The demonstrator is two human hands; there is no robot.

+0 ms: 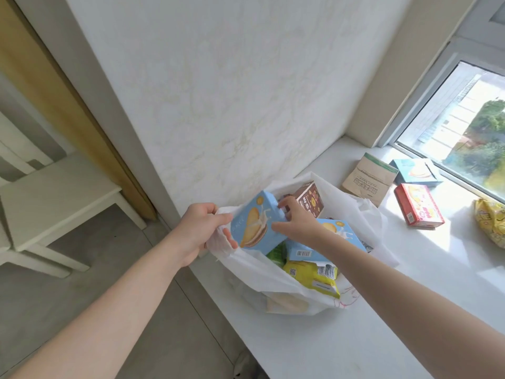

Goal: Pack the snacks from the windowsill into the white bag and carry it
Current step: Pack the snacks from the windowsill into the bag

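The blue box (255,220) is gripped by the right hand (296,222), long axis slanting down into the white bag (254,277), whose rim is clenched beside it by the left hand (196,231).

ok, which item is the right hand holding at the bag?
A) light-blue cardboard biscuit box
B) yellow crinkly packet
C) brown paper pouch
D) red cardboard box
A: the right hand pinches the light-blue cardboard biscuit box at the mouth of the white plastic bag, whose rim the left hand grips.
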